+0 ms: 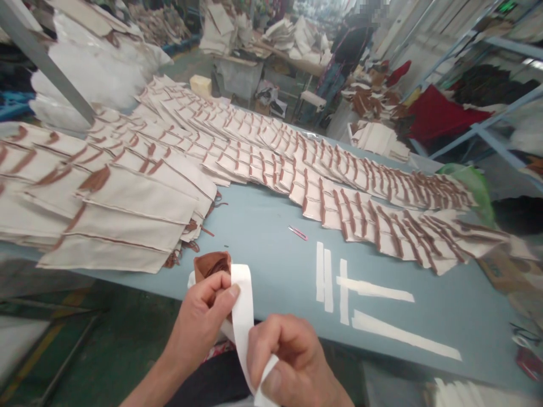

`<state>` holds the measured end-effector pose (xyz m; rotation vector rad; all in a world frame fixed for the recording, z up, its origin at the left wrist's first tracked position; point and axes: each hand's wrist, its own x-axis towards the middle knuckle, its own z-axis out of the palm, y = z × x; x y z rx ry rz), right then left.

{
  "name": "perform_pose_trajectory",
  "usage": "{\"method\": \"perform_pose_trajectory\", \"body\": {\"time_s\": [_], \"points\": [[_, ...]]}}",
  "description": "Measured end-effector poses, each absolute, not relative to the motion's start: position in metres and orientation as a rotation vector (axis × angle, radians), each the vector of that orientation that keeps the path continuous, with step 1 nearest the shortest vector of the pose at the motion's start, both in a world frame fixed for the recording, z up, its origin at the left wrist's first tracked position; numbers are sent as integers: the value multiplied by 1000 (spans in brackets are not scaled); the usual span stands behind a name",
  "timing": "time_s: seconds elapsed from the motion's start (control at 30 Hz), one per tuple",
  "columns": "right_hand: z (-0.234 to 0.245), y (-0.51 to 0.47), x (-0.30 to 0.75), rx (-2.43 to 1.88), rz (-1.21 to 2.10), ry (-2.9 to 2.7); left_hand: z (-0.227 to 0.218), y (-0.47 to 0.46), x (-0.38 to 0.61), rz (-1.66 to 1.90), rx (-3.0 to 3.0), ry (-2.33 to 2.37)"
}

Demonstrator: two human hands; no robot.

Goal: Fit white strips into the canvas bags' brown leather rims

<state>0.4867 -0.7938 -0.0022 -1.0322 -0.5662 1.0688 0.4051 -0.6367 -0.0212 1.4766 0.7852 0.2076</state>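
My left hand (203, 316) is closed around a small brown fabric piece (212, 264) and pinches the top of a white strip (242, 316) with thumb and fingers. My right hand (292, 362) is closed in a fist on the lower part of the same white strip, just below and right of the left hand. Both hands are at the near edge of the light blue table (263, 237).
Overlapping cream fabric pieces with brown trim (127, 192) cover the left and a long fanned row (339, 181) runs across the table. Several white strips (360, 288) and a small pink tool (298, 232) lie ahead. A person (348, 51) works at the back.
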Motion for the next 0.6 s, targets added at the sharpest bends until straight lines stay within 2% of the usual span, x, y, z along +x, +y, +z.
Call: {"method": "perform_pose_trajectory", "body": {"time_s": [0.13, 0.37, 0.6], "points": [[-4, -799, 488, -1046, 1123, -513, -15, -640, 398, 279, 1539, 692], [-14, -800, 484, -1242, 957, -478, -11, -644, 393, 393, 1642, 538], [-5, -802, 482, -1356, 913, -405, -18, -647, 392, 332, 1444, 863]]}}
